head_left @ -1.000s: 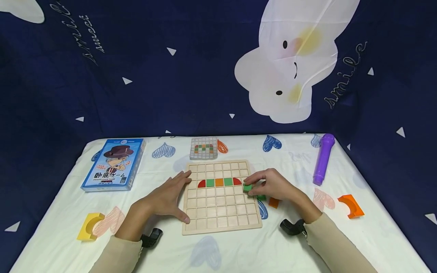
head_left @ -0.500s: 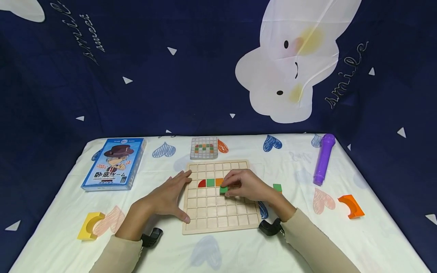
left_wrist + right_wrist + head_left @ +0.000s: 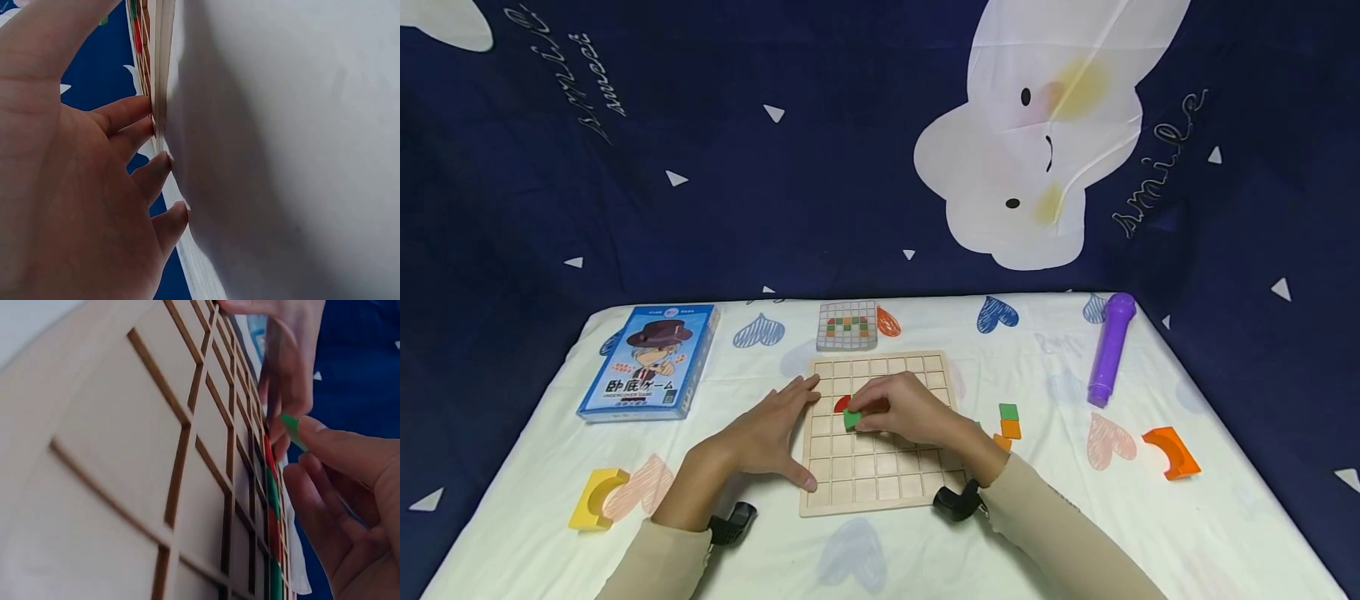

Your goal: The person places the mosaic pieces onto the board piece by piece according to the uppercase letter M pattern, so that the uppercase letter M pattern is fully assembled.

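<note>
A pale wooden grid board (image 3: 880, 493) lies mid-table. My left hand (image 3: 756, 440) rests along its left edge, fingers and thumb spread and touching the rim. Over the board, my right hand (image 3: 913, 408) pinches a green block (image 3: 852, 422) between thumb and fingers, just in front of a red rounded piece (image 3: 842, 404). In the right wrist view the green block (image 3: 292, 430) appears tilted and above the grid. Along one row, red, green and orange pieces (image 3: 274, 528) sit in cells; the head view hides most of them behind my right hand.
Right of the board lie a loose green block (image 3: 1008, 412), an orange block (image 3: 1011, 429) and others partly behind my forearm. A pattern card (image 3: 847, 327) is behind the board. Around are a blue game box (image 3: 651, 362), yellow arch (image 3: 598, 498), orange arch (image 3: 1172, 454) and purple microphone (image 3: 1111, 350).
My right hand has carried the green block leftward from the board's right edge to near the red piece on the left. The left hand has stayed at the board's edge.
</note>
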The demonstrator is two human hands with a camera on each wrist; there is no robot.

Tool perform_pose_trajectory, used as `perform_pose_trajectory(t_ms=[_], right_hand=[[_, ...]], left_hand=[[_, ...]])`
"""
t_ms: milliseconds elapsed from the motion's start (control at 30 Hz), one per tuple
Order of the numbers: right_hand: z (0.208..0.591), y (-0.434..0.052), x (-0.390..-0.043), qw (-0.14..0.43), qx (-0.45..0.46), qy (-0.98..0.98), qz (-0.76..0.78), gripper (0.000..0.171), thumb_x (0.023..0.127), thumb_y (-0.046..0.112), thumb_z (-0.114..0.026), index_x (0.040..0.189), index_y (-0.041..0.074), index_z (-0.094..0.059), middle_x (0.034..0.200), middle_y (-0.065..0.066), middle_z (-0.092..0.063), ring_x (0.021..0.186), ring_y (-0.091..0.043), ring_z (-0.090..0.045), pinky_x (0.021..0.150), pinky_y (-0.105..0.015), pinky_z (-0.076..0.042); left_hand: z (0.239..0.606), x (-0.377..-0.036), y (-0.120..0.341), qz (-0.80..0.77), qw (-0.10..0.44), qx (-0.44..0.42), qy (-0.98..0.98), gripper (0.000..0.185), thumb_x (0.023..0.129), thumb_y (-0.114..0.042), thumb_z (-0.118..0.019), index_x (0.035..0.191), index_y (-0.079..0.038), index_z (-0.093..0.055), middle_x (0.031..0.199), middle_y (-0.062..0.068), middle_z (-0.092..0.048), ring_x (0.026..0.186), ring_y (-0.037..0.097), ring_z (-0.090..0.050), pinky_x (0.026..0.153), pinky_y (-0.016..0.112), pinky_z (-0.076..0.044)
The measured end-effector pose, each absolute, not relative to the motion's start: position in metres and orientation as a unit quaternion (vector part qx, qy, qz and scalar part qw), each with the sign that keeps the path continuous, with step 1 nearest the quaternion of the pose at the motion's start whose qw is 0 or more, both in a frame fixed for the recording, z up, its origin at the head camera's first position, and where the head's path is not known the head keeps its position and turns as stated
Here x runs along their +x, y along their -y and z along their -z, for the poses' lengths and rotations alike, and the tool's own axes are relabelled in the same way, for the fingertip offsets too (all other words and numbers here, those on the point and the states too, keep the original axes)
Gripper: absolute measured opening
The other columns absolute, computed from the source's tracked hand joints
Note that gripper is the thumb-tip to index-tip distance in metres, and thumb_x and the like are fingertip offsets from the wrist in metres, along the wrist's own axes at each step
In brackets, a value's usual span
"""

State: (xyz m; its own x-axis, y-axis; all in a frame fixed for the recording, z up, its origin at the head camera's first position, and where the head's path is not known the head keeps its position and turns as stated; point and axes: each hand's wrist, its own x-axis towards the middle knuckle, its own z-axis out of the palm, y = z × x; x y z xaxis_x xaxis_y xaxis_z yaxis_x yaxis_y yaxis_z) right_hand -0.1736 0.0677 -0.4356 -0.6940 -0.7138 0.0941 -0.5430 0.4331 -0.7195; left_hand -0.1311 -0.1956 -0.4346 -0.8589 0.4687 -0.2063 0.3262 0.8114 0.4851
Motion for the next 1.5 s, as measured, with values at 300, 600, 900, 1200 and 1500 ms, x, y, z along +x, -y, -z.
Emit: perform_pose_trajectory(t_ms=[300, 600, 900, 1200, 1500], right_hand=[[0.443, -0.057, -0.17, 0.093, -0.393, -0.843, 0.357, 0.019, 0.085, 0.018, -0.083, 0.104, 0.013, -0.081, 0.108, 0.003, -0.076, 0.094, -0.005, -0.068, 0.083, -0.015, -0.056], [0.445, -0.052, -0.169, 0.078, -0.386, -0.854, 0.34, 0.012, 0.086, 0.019, -0.082, 0.097, 0.013, -0.082, 0.1, 0.005, -0.074, 0.094, -0.006, -0.067, 0.086, -0.019, -0.056], [0.446, -0.045, -0.167, 0.071, -0.38, -0.864, 0.322, 0.01, 0.086, 0.02, -0.083, 0.093, 0.013, -0.082, 0.097, 0.005, -0.075, 0.087, -0.004, -0.065, 0.08, -0.015, -0.054], [0.445, -0.042, -0.166, 0.081, -0.375, -0.87, 0.309, 0.009, 0.087, 0.019, -0.082, 0.095, 0.015, -0.081, 0.098, 0.006, -0.074, 0.086, -0.002, -0.065, 0.081, -0.014, -0.054], [0.445, -0.045, -0.165, 0.086, -0.382, -0.871, 0.297, 0.008, 0.089, 0.02, -0.08, 0.096, 0.017, -0.082, 0.101, 0.006, -0.073, 0.093, -0.004, -0.065, 0.087, -0.018, -0.055]], left_hand=[[0.436, -0.131, 0.196, -0.224, 0.158, 0.215, -0.937, 0.132, 0.051, -0.068, -0.092, 0.152, -0.001, -0.04, 0.172, 0.013, -0.022, 0.16, 0.041, -0.016, 0.129, 0.063, -0.02], [0.436, -0.131, 0.195, -0.221, 0.155, 0.218, -0.938, 0.131, 0.051, -0.067, -0.093, 0.151, -0.001, -0.041, 0.172, 0.013, -0.022, 0.16, 0.041, -0.017, 0.128, 0.064, -0.021], [0.435, -0.131, 0.196, -0.221, 0.15, 0.224, -0.937, 0.129, 0.051, -0.066, -0.093, 0.15, -0.001, -0.041, 0.171, 0.014, -0.022, 0.16, 0.041, -0.017, 0.128, 0.064, -0.022], [0.435, -0.131, 0.196, -0.218, 0.153, 0.218, -0.939, 0.131, 0.051, -0.067, -0.093, 0.151, 0.0, -0.041, 0.172, 0.013, -0.021, 0.16, 0.041, -0.017, 0.128, 0.064, -0.022], [0.434, -0.131, 0.197, -0.219, 0.151, 0.217, -0.939, 0.133, 0.05, -0.07, -0.091, 0.152, -0.001, -0.041, 0.172, 0.011, -0.02, 0.16, 0.041, -0.017, 0.127, 0.065, -0.022]])
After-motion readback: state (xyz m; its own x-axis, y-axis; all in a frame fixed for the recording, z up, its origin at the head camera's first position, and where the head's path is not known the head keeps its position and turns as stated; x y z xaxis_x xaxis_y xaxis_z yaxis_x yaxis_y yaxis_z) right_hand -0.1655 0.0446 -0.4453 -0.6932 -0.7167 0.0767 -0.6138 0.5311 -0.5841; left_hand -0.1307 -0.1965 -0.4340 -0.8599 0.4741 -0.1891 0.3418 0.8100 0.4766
